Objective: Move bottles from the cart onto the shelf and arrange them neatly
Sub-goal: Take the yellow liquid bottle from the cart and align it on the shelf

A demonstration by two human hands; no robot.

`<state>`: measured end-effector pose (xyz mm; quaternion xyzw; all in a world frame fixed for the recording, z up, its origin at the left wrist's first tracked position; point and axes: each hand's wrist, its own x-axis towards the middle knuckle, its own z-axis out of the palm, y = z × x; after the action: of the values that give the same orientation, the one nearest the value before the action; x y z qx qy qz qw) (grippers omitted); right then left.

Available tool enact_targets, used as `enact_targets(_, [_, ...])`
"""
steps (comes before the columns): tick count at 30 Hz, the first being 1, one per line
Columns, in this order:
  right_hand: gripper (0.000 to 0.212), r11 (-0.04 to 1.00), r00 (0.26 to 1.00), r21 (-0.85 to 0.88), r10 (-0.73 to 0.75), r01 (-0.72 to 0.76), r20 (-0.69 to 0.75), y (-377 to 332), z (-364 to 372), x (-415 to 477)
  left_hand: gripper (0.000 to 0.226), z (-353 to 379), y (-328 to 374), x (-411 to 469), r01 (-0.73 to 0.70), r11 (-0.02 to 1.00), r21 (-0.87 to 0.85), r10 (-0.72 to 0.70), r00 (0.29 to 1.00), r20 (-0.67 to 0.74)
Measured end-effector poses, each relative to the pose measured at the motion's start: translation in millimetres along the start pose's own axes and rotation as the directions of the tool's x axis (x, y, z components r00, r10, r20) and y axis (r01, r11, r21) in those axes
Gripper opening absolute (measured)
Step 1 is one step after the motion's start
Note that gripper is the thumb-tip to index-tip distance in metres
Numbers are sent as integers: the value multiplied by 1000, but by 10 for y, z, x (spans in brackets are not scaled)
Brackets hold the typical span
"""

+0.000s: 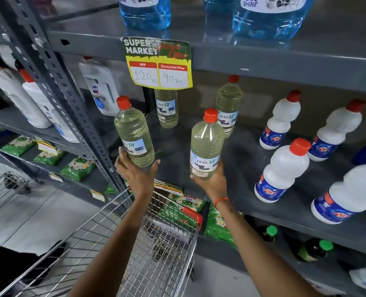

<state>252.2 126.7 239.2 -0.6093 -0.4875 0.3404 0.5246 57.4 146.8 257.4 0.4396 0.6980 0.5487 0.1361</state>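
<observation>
On the grey metal shelf: four clear plastic bottles of pale yellow liquid, each round-bodied with a ribbed red cap and a small blue-and-white label.
Left hand (136,172): fingers and thumb spread around the base of the left bottle (134,133), which tilts slightly leftward at the shelf's front edge.
Right hand (212,181): fingers wrapped under and around the base of the right bottle (206,144), upright, near the front edge.
Back bottles: one (166,109) stands partly behind the hanging price tag (158,63); another (228,106) stands just behind the right bottle.
Shelf (237,159): smooth, dark, matte; bare surface lies between the yellow bottles and the white ones.
White bottles (281,170): opaque, waisted, red-capped, blue labels, standing to the right.
Cart (135,243): shiny wire mesh, below the arms, against the shelf post.
</observation>
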Motion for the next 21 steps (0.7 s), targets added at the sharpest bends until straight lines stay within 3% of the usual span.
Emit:
enact_targets(2, [77, 999, 998, -37, -16, 13, -59, 34, 36, -13, 124, 24, -106, 171, 54, 998, 34, -57, 996, 74])
enact_targets(5, [73, 997, 993, -69, -31, 23, -114, 91, 36, -22, 125, 69, -226, 355, 106, 994, 3, -105, 978, 182])
enact_targets(14, [79, 996, 978, -89, -47, 30, -204, 156, 52, -20, 90, 45, -405, 499, 96, 995, 28, -100, 968, 228])
enact_targets(21, [81, 991, 978, -133, -53, 27, -201, 173, 43, -18, 87, 26, -410, 516, 59, 997, 48, -68, 970, 232])
